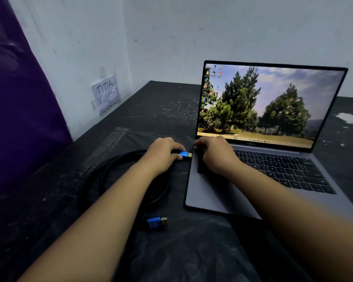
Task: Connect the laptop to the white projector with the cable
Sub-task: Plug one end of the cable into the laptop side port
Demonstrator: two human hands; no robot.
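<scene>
An open grey laptop [208,192] stands on the dark table, its screen lit with a picture of trees. My left hand [163,153] grips a blue cable plug [184,154], whose gold tip points at the laptop's left edge and lies just short of it. My right hand [214,155] rests flat on the laptop's upper left corner, over the keyboard. The black cable [94,180] lies coiled on the table to the left. Its other blue plug [156,222] lies loose near the front. No white projector is in view.
A clear plastic sheet [114,143] lies under the cable on the dark table [161,102]. A paper note [106,94] is taped to the wall at the back left. Purple cloth [14,108] hangs along the left side. White scraps [351,119] lie at the far right.
</scene>
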